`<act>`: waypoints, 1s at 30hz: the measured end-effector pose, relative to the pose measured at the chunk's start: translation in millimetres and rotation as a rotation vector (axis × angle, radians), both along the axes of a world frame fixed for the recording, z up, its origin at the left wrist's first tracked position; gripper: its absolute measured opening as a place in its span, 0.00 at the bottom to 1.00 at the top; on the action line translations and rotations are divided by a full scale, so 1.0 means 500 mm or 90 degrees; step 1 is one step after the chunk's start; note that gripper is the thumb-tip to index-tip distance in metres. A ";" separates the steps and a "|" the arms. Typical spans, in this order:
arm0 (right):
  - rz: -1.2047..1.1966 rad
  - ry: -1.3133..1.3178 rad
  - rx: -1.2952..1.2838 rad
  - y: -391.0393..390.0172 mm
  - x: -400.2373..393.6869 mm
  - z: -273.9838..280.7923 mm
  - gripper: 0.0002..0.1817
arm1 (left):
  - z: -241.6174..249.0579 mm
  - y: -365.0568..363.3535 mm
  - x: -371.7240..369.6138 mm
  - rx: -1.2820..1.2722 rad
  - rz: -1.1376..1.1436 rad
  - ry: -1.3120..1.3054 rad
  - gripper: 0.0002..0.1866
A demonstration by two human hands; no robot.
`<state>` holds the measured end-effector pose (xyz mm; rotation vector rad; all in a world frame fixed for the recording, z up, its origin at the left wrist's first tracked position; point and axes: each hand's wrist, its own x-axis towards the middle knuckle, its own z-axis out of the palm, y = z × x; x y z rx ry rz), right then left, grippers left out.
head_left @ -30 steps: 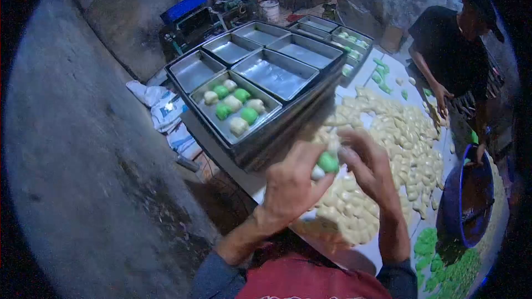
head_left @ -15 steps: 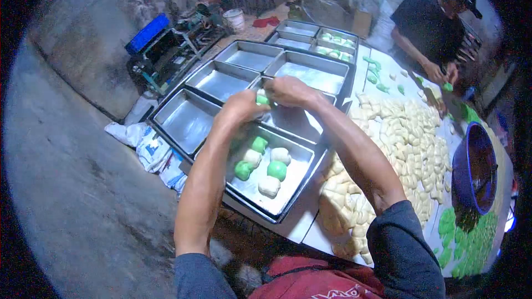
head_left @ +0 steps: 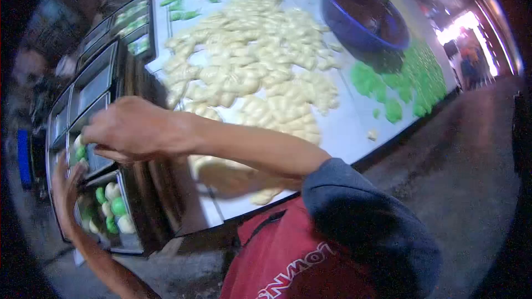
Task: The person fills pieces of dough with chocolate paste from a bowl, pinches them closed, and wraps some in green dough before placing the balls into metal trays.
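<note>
My right hand is over the metal trays at the left, its fingers curled down beside a row of white and green dough pieces. What its fingertips hold, if anything, is hidden. My left hand is on the near side of that row, thumb and fingers apart, slightly blurred. In the nearest tray, white and green dough balls sit in short rows. Below my right hand, the tray with the row is partly covered by my fingers.
Pale dough pieces cover much of the white table. A purple basin stands at the back, with green dough pieces beside it. More trays lie farther along. A bright doorway shows at right.
My view has swung right, so the trays and hands now appear at the left and the co-worker is out of sight. The left hand's fingers now show apart from the dough.
</note>
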<state>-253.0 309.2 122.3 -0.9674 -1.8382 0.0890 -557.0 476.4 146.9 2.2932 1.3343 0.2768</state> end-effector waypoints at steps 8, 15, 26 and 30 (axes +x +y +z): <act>-0.610 0.481 -0.448 -0.579 0.442 -0.219 0.13 | 0.128 -0.358 0.155 0.298 0.038 -0.163 0.22; -0.599 0.066 -0.477 -0.705 0.653 -0.301 0.22 | -0.058 -0.651 0.626 -0.040 -0.076 -0.210 0.21; -0.275 0.862 -0.490 -0.709 0.698 -0.334 0.15 | -0.329 -0.765 1.028 0.068 -0.431 -0.107 0.36; -0.230 0.941 -0.536 -0.727 0.708 -0.287 0.18 | -0.337 -0.789 1.055 0.104 -0.460 -0.096 0.40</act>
